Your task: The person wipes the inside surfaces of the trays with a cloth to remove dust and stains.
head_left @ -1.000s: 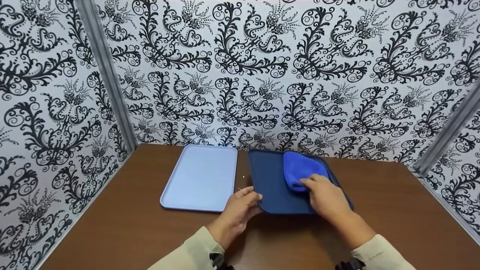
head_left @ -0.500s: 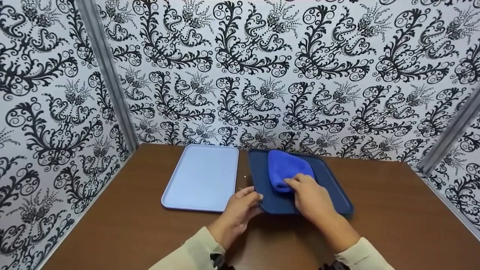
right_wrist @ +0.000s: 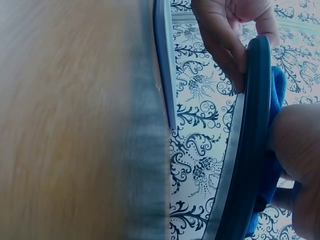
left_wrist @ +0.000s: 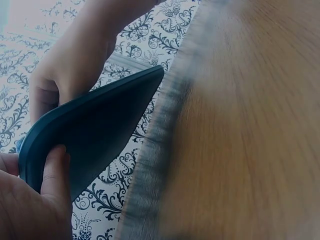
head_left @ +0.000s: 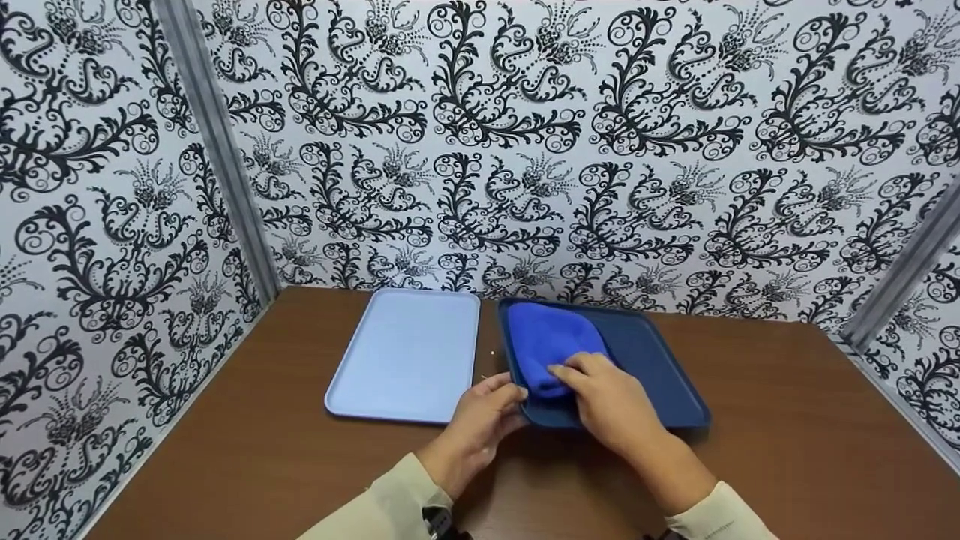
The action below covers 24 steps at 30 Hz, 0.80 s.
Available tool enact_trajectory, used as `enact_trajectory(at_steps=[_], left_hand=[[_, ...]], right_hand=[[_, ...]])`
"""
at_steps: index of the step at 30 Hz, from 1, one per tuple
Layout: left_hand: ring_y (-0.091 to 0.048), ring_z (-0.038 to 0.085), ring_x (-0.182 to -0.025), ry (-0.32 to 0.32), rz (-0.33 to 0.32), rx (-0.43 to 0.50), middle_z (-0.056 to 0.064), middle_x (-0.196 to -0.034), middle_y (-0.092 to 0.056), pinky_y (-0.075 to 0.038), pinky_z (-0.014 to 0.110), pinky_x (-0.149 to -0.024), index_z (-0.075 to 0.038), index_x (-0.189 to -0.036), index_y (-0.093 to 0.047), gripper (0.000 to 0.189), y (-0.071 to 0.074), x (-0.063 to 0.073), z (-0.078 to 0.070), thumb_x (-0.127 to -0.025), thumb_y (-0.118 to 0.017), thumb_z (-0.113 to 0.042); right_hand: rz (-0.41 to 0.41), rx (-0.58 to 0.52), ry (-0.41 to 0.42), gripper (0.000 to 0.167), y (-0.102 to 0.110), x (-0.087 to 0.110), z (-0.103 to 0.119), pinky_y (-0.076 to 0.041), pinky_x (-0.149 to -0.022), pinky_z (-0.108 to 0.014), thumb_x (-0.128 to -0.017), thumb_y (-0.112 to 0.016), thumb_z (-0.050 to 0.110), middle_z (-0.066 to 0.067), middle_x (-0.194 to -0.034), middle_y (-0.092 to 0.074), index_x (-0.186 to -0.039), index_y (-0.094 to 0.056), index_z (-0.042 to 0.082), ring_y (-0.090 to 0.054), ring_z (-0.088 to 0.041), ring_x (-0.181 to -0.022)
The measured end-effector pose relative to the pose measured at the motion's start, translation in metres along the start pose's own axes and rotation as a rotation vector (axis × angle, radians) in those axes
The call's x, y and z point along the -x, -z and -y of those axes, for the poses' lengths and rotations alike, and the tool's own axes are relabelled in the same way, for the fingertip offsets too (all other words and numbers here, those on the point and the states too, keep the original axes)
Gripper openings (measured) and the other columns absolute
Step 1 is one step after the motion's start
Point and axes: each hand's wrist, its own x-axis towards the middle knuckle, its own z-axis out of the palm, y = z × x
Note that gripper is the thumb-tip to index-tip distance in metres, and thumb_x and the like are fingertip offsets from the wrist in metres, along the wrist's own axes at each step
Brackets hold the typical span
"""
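A dark blue tray [head_left: 652, 352] is tilted up off the table on its near side. My left hand [head_left: 484, 416] pinches its near left corner, thumb on top and fingers beneath; in the left wrist view a digit of that hand [left_wrist: 35, 200] presses the tray's underside. A bright blue cloth [head_left: 551, 341], folded over, lies against the left half of the tray's upper face. My right hand [head_left: 611, 397] grips the cloth's near edge. In the right wrist view the cloth [right_wrist: 276, 100] shows behind the tray's edge, partly hidden by the right hand [right_wrist: 300, 155].
To the left, a light blue tray [head_left: 409, 356] lies flat on the brown wooden table [head_left: 247, 450]. A patterned wall [head_left: 525, 112] stands behind the table, with a side panel on the left. A tiny white speck lies between the trays.
My right hand has slid the cloth leftward across the dark tray, from its right half to its left edge. The left hand keeps its hold on the corner.
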Motion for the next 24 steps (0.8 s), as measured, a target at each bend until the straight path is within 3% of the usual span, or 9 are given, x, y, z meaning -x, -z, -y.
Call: enact_trajectory(at_steps=[11, 18, 24], left_hand=[[-0.071, 0.013, -0.089, -0.006, -0.009, -0.012, 0.005, -0.098, -0.074, -0.061, 0.030, -0.081, 0.006, -0.129, -0.062, 0.044, 0.000, 0.000, 0.003, -0.086, -0.061, -0.005], [-0.073, 0.016, -0.094, -0.014, -0.005, -0.011, 0.007, -0.104, -0.075, -0.062, 0.032, -0.084, 0.009, -0.135, -0.058, 0.049, 0.002, 0.000, 0.004, -0.089, -0.060, -0.006], [-0.073, 0.015, -0.093, -0.017, -0.011, 0.002, 0.007, -0.104, -0.076, -0.062, 0.031, -0.083, 0.008, -0.134, -0.059, 0.047, 0.002, 0.000, 0.003, -0.089, -0.061, -0.005]], right_hand=[[-0.082, -0.059, 0.151, 0.045, -0.005, 0.016, -0.019, -0.061, -0.081, -0.041, -0.083, -0.075, -0.003, -0.003, -0.112, -0.071, -0.118, -0.078, 0.026, -0.069, -0.022, -0.102], [-0.061, -0.099, 0.161, 0.047, -0.002, 0.024, -0.035, -0.061, -0.086, -0.040, -0.084, -0.075, -0.004, -0.001, -0.116, -0.071, -0.120, -0.077, 0.027, -0.069, -0.021, -0.109], [-0.055, -0.109, 0.122, 0.046, 0.000, 0.029, -0.052, -0.059, -0.092, -0.041, -0.084, -0.073, -0.006, -0.002, -0.116, -0.072, -0.118, -0.078, 0.025, -0.069, -0.021, -0.110]])
